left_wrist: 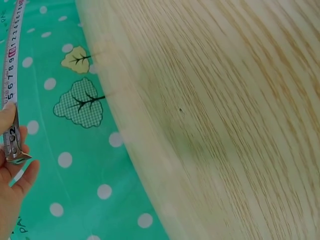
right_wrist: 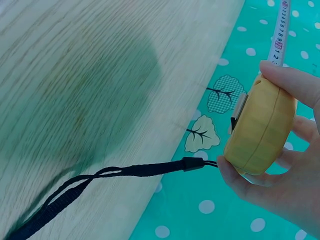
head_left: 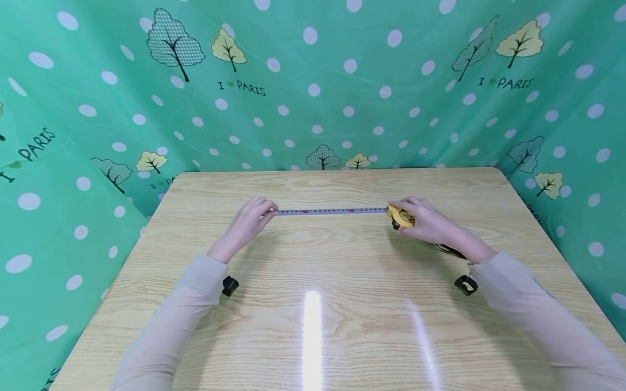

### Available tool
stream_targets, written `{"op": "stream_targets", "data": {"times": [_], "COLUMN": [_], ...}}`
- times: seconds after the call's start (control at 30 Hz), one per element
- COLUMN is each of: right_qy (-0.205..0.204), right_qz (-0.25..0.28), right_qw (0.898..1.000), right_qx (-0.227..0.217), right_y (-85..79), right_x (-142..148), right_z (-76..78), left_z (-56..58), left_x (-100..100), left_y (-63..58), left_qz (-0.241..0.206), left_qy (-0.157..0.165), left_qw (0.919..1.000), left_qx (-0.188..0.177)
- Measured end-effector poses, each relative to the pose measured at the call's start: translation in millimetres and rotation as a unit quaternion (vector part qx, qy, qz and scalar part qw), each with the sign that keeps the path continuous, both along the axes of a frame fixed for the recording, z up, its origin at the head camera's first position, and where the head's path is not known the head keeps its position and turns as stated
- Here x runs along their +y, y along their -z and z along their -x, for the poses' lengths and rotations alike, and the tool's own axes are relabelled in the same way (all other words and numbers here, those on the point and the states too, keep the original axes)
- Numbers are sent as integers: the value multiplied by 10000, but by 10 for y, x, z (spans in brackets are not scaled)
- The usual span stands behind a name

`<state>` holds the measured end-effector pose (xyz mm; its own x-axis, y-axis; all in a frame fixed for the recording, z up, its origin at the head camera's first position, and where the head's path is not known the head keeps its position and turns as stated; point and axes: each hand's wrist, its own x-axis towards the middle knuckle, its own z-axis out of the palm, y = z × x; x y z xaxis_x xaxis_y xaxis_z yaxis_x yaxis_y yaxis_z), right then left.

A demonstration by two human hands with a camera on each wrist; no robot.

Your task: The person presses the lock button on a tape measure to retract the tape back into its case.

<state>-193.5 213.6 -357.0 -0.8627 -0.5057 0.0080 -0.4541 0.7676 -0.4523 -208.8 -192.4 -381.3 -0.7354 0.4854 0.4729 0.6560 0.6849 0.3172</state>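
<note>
A yellow tape measure is held by its case in my right hand, thumb and fingers curled round it. Its printed blade runs out straight to the left, above the wooden table. My left hand pinches the blade near its free end. The left wrist view shows the metal end hook sticking out past the thumb, low numbers beside it. A black wrist strap hangs from the case in the right wrist view.
A green curtain with white dots and printed trees surrounds the table's back and sides. Black mounts sit under both wrists, the left mount and the right mount. Bright light streaks reflect off the tabletop.
</note>
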Motion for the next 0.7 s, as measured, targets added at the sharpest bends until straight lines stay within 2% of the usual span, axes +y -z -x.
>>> {"op": "stream_targets", "data": {"times": [0.4,0.7], "right_qy": [32,-32], "right_qz": [-37,-19], "right_qw": [10000,9999], "right_qx": [-50,110], "right_y": [-25,-7], "right_x": [-45,-69], "right_z": [-6,-11], "left_z": [9,20], "left_x": [78,143], "left_y": [-2,-5], "left_qz": [-12,-38], "left_qy": [36,37], "left_qw": [10000,10000], "left_qx": [37,36]}}
